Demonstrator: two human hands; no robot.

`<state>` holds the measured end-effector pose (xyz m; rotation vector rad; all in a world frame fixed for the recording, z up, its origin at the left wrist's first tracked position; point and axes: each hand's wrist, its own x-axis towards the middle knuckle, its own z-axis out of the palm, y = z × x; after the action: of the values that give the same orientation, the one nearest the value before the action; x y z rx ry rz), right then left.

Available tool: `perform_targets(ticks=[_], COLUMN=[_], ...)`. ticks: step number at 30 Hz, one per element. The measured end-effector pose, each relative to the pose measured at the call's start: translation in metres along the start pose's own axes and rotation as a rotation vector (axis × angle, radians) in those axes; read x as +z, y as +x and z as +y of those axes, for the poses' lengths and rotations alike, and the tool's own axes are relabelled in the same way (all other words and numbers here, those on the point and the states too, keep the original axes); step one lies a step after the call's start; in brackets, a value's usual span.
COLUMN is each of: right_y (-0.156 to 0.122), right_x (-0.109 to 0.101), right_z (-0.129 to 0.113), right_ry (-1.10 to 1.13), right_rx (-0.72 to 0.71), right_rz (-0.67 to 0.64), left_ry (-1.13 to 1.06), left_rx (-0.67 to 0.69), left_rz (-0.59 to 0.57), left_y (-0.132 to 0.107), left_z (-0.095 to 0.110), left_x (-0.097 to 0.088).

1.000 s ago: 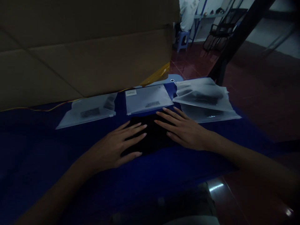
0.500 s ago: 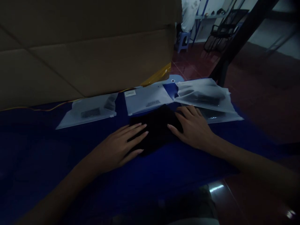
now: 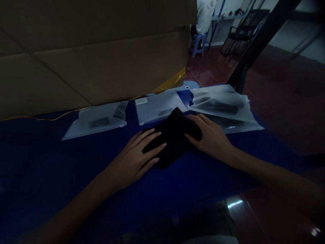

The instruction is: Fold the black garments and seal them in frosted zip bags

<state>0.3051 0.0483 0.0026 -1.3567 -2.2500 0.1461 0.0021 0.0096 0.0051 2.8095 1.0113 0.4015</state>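
A crumpled black cloth [image 3: 175, 139] lies bunched on the blue table top [image 3: 50, 162], just in front of the plastic bags. My left hand [image 3: 137, 152] presses its near left side with spread fingers. My right hand [image 3: 208, 135] grips its right side, fingers curled over the fold. Behind it lie frosted zip bags: one on the left [image 3: 96, 120], a flatter one in the middle [image 3: 157, 106], and a dark-filled one [image 3: 220, 105] on top of another at the right [image 3: 236, 127]. The cloth overlaps the middle bag's lower edge.
A large cardboard box [image 3: 88, 57] stands along the table's far left, with yellow plastic [image 3: 172, 81] at its corner and a thin orange wire [image 3: 58, 117] beside it. Beyond the table are a dark post [image 3: 261, 44], a blue stool [image 3: 196, 44] and a person in white [image 3: 205, 17].
My hands have drawn closer together, pushing the black cloth into a taller, narrower bunch with a raised peak. The cloth now sits slightly farther right, and the bags have not moved.
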Motion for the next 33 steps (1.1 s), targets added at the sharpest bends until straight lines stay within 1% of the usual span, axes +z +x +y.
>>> perform_targets(ticks=[5,8,10,12,15,19,20,22,24,26,30,32,33], right_y=[-0.002,-0.004,-0.006,-0.007,-0.009,-0.011,-0.011,-0.011,-0.011,-0.011,-0.009,-0.009,-0.009], right_x=[-0.002,-0.004,-0.005,-0.005,-0.002,0.002,0.003,0.002,0.001,0.000,-0.001,-0.002,-0.002], right_z=[-0.007,-0.013,-0.016,-0.018,-0.020,-0.022,-0.023,-0.025,-0.026,-0.027,-0.024,-0.021,-0.020], right_ry=[0.041,0.122,0.178,0.223,0.268,0.254,0.240,0.215,0.199,0.176,0.105,0.064,0.046], right_rx=[-0.064,-0.159,-0.248,-0.337,-0.483,-0.733,-0.785,-0.850,-0.864,-0.845,-0.771,-0.694,-0.653], right_rz=[0.126,0.196,0.219,0.214,0.149,-0.053,-0.105,-0.184,-0.225,-0.216,-0.065,-0.011,-0.004], left_ry=[0.017,0.026,0.023,0.029,0.064,0.136,0.161,0.197,0.195,0.164,0.092,0.060,0.047], left_rx=[0.004,0.010,0.002,-0.019,-0.046,-0.016,-0.005,0.006,-0.008,-0.035,-0.085,-0.080,-0.071], left_rz=[-0.019,-0.017,0.031,0.107,0.184,0.218,0.206,0.137,0.048,0.000,0.024,0.053,0.064], left_y=[0.001,0.003,0.004,0.005,0.006,0.006,0.006,0.005,0.004,0.004,0.003,0.002,0.002], left_z=[0.000,0.001,0.002,0.003,0.005,0.005,0.005,0.003,0.001,0.000,0.004,0.005,0.005], left_x=[0.000,0.001,0.003,0.003,0.001,-0.005,-0.006,-0.006,-0.004,-0.001,-0.001,-0.003,-0.004])
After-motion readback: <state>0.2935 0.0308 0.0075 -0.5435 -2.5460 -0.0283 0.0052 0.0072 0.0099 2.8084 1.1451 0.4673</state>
